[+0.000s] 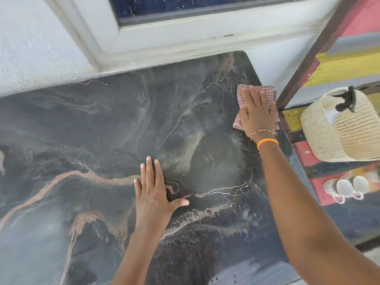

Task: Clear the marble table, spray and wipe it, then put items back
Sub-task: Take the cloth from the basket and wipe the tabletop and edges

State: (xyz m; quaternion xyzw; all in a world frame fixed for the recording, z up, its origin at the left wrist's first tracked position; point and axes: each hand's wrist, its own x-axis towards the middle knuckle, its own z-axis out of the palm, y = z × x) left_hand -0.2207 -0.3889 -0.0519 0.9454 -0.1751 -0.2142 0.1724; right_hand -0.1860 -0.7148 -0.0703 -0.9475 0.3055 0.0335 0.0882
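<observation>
The dark marble table (102, 130) with pale and copper veins fills most of the head view and carries no items. My right hand (257, 114) lies flat, palm down, on a folded pink checked cloth (269, 92) near the table's far right corner. The cloth shows around my fingers and at my wrist. My left hand (154, 188) rests flat on the marble near the middle, fingers spread, holding nothing.
A white wall and window frame (144, 38) border the table's far edge. To the right stand a dark post (308, 56), a woven cream basket (345, 128) and a pair of white shoes (349, 188) on a coloured floor.
</observation>
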